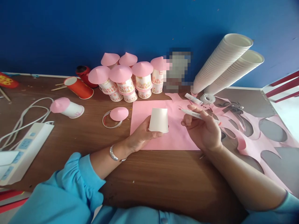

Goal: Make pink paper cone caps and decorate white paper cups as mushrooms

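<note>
My left hand point(142, 133) grips a plain white paper cup point(158, 119) near its rim, mouth downward, above a pink paper sheet point(173, 140). No drawing shows on the side of the cup facing me. To the right, my right hand point(205, 127) pinches a white marker point(192, 114) between thumb and fingers. The marker's reddish tip points left toward the cup, and a gap separates the two. Just left of the sheet, a small pink paper cone point(119, 114) rests on a roll of tape point(107, 121).
Several decorated cups with pink cone roofs point(126, 81) stand against the blue wall. Tall stacks of white cups point(219, 62) lean at the back right, beside a tape roll point(207, 99). Pink paper offcuts point(252, 140) cover the right side. A power strip point(28, 149) lies left.
</note>
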Demonstrator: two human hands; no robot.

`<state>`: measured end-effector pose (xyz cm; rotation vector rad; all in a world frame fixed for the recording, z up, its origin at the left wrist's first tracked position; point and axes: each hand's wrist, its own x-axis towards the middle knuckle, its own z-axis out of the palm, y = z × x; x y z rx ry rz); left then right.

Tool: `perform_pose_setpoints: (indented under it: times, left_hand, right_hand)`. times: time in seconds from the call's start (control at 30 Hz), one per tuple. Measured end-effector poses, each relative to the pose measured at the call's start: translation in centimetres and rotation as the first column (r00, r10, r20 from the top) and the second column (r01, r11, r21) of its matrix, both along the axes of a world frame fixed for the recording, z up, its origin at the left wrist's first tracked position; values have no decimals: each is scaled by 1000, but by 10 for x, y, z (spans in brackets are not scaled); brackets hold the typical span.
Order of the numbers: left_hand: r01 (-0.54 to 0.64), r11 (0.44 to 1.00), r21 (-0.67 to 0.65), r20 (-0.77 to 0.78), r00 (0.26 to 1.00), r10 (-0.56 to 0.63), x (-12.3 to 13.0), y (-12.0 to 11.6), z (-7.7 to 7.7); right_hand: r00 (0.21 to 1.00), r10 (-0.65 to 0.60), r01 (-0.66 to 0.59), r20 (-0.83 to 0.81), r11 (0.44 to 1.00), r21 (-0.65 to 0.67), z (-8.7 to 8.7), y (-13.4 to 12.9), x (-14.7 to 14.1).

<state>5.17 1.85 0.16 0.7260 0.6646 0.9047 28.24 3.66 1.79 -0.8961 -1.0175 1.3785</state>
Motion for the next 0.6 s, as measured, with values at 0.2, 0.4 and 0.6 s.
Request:
perform_pose_setpoints:
  times: [0.2,0.4,0.6]
  left_hand:
    - [21,999,31,-65,998,-19,-1,-1,-3]
    - [19,999,50,-70,997,-15,-1,-2,-1]
    - [23,998,66,-106,994,-16,-1,-1,-2]
  right_hand:
    - [998,35,-38,-42,998,-51,-8,0,-4]
    - [989,55,-77,-134,983,-165,-10,1,-6]
    - [990,74,-91,-117,985,-148,-14,2,-8]
